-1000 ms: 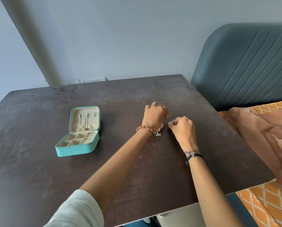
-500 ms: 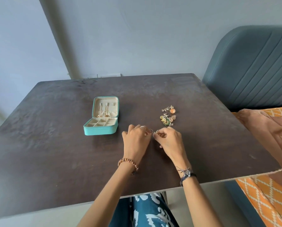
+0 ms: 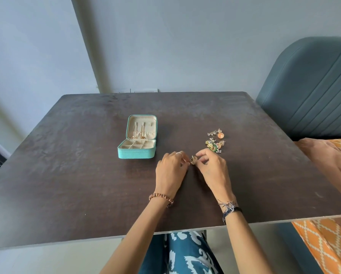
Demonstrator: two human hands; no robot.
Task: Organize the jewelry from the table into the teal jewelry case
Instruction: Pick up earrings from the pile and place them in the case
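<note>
1. We see the left hand and the right hand meeting over the tabletop, fingertips of both pinching one small gold earring between them.
2. The left hand wears a ring on one finger and a beaded bracelet at the wrist; the right wrist carries dark threads.
3. Just beyond the right hand lies a loose pile of jewelry in orange, green and silver, touching the tabletop, with nothing between it and the hands.
4. The teal jewelry case sits open just left of the hands, lid upright, a few gold pieces at the lid's base, its divided tray facing us.
5. A padded grey-blue chair stands at the right; orange cloth overlaps the table edge.
</note>
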